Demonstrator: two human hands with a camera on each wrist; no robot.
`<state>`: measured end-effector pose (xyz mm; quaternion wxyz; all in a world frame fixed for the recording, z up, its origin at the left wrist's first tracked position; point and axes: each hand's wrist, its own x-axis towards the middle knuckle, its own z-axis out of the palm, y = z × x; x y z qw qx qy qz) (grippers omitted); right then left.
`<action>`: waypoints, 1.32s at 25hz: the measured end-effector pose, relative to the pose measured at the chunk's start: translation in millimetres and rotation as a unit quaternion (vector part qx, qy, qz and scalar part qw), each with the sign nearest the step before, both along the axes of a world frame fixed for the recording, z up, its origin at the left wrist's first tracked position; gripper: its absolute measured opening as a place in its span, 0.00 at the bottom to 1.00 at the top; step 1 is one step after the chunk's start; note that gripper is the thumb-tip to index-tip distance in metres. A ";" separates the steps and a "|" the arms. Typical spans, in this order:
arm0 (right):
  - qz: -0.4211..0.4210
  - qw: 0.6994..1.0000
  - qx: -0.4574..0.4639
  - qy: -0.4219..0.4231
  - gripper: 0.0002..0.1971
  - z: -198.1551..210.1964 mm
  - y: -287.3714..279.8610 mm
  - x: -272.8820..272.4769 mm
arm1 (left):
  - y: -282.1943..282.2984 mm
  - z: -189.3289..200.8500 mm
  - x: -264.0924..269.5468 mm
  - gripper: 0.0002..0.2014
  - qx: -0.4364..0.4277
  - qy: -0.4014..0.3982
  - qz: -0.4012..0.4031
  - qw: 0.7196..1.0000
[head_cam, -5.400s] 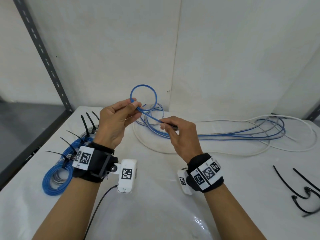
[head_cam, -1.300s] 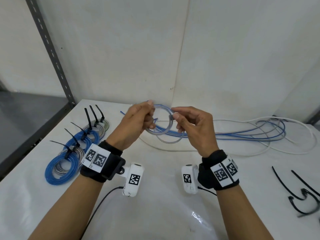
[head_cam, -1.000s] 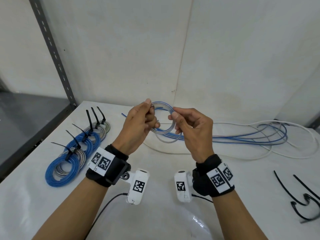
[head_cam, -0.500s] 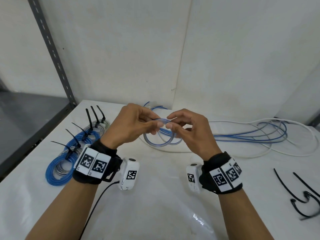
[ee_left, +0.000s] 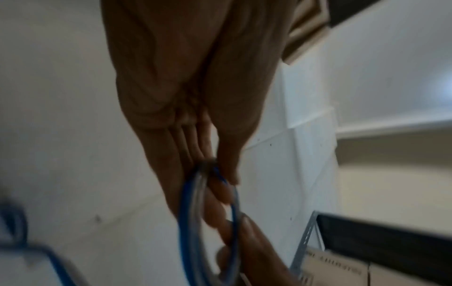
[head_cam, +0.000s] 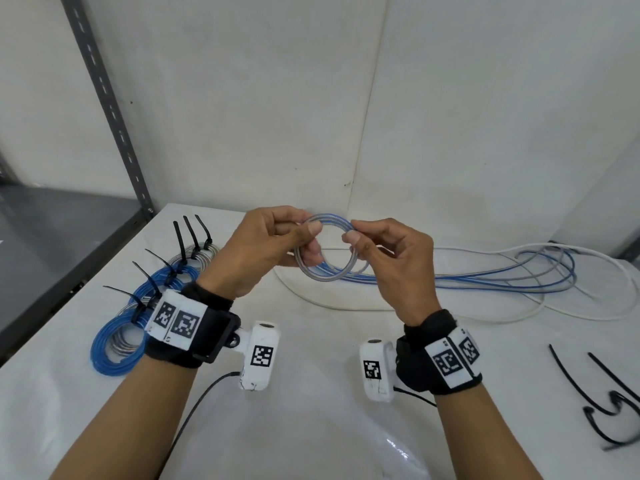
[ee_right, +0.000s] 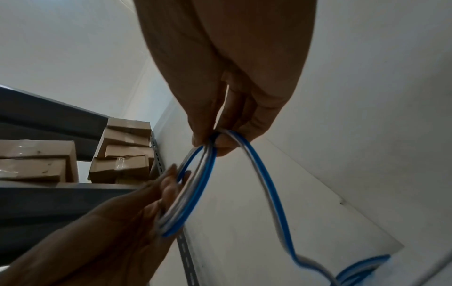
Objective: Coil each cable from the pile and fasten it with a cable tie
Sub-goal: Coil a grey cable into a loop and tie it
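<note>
1. My left hand (head_cam: pixel 263 251) pinches the left side of a small round coil of blue-and-grey cable (head_cam: pixel 327 252), thumb on top, fingers curled through the loop.
2. My right hand (head_cam: pixel 394 261) pinches the coil's right side between thumb and forefinger; both hands hold it up above the white surface (head_cam: pixel 311 427).
3. The uncoiled rest of that cable trails right of the coil into the loose pile of blue, grey and white cables (head_cam: pixel 519 278) lying on the surface.
4. Left of the coil: finished blue and grey cable coils (head_cam: pixel 117 344) lie in a row, each fastened with a black cable tie, tails sticking up.
5. Far right of the coil: loose black cable ties (head_cam: pixel 602 400) on the surface.
6. Right wrist view: cable (ee_right: pixel 269 185) hangs from my right-hand pinch in a loop.
</note>
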<state>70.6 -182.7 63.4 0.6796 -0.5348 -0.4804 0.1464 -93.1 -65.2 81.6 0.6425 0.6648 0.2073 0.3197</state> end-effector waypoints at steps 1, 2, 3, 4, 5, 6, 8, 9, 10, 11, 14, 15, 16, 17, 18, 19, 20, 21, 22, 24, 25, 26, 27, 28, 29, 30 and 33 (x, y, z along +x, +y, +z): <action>0.011 1.000 -0.014 -0.026 0.07 1.3 -2.5 4.1 | -2.9 1.0 -0.9 0.16 0.029 0.045 -0.036 0.998; 0.025 0.997 -0.033 -0.059 0.07 2.5 -4.8 6.3 | -5.6 1.2 -0.8 0.20 0.056 0.082 -0.060 0.993; 0.036 0.994 -0.047 -0.095 0.06 3.2 -5.7 6.5 | -7.6 0.6 0.5 0.24 0.080 0.109 -0.069 0.988; 0.042 0.990 -0.053 -0.122 0.06 2.5 -5.2 4.4 | -9.2 -0.4 1.8 0.27 0.103 0.124 -0.065 0.985; 0.040 0.989 -0.050 -0.131 0.07 0.9 -3.7 1.7 | -10.4 -0.8 3.9 0.28 0.121 0.124 -0.054 0.983; 0.034 0.991 -0.042 -0.119 0.07 -1.7 -1.8 -1.6 | -11.6 -0.2 4.6 0.27 0.130 0.109 -0.040 0.985; 0.032 0.997 -0.025 -0.069 0.11 -6.3 1.6 -7.9 | -9.8 4.1 1.6 0.25 0.123 0.055 -0.003 0.991; 0.029 0.998 -0.020 -0.059 0.13 -8.3 2.7 -9.9 | -7.9 6.9 -1.6 0.24 0.109 0.024 0.017 0.994; 0.019 0.998 -0.012 -0.062 0.14 -9.1 2.7 -11.3 | -5.7 9.4 -4.5 0.24 0.090 -0.008 0.030 0.995; 0.010 0.998 -0.001 -0.067 0.15 -8.0 2.5 -11.4 | -3.6 11.7 -5.1 0.23 0.068 -0.041 0.037 0.996; 0.008 0.999 0.043 -0.013 0.11 -0.9 1.8 -15.9 | -3.6 11.4 1.4 0.22 0.004 -0.125 0.036 0.991; 0.007 0.999 0.053 0.003 0.09 0.3 1.7 -18.8 | -7.0 10.2 5.7 0.21 -0.010 -0.145 0.038 0.989; 0.008 0.998 0.056 0.018 0.08 0.0 2.5 -22.7 | -10.8 8.3 9.5 0.21 -0.019 -0.158 0.043 0.986; 0.010 0.998 0.055 0.034 0.08 -0.9 3.3 -25.8 | -14.8 6.6 14.0 0.21 -0.029 -0.169 0.049 0.984; 0.012 0.997 0.053 0.050 0.09 -1.9 3.7 -28.1 | -17.5 4.4 17.3 0.21 -0.043 -0.179 0.053 0.981; 0.011 0.997 0.051 0.062 0.09 -2.2 4.3 -29.1 | -19.3 3.5 18.5 0.22 -0.059 -0.187 0.053 0.979; 0.008 0.997 0.050 0.065 0.09 -1.0 3.8 -27.7 | -18.2 3.2 18.4 0.22 -0.075 -0.185 0.051 0.979; 0.004 0.997 0.048 0.055 0.07 0.5 2.8 -23.3 | -15.1 3.4 16.7 0.23 -0.087 -0.166 0.044 0.981; 0.004 0.999 0.041 0.031 0.07 1.8 1.1 -16.8 | -10.9 3.2 14.4 0.23 -0.080 -0.126 0.033 0.988; 0.026 0.998 0.004 -0.053 0.06 2.1 -2.8 -3.0 | -4.6 -0.1 10.3 0.24 0.015 0.002 0.007 1.000; 0.037 0.994 -0.022 -0.099 0.07 1.7 -4.3 0.6 | -4.3 -2.9 9.3 0.25 0.075 0.059 -0.010 0.995; 0.044 0.990 -0.041 -0.130 0.08 0.9 -4.7 2.0 | -5.8 -5.8 9.1 0.25 0.120 0.093 -0.022 0.988; 0.048 0.988 -0.049 -0.139 0.08 0.0 -4.2 2.1 | -7.7 -8.2 9.8 0.25 0.147 0.105 -0.025 0.983; 0.051 0.989 -0.049 -0.127 0.08 -0.4 -4.0 1.0 | -9.7 -9.6 10.0 0.24 0.157 0.098 -0.017 0.983; 0.052 0.992 -0.045 -0.103 0.08 0.0 -3.4 -0.4 | -11.7 -8.7 10.4 0.23 0.149 0.077 -0.004 0.986; 0.053 0.995 -0.042 -0.075 0.09 1.0 -3.0 -1.3 | -11.7 -6.5 11.1 0.23 0.124 0.045 0.015 0.991; 0.049 0.996 -0.051 -0.047 0.12 1.2 -3.4 1.5 | -9.3 -0.5 11.9 0.26 0.034 -0.062 0.064 0.995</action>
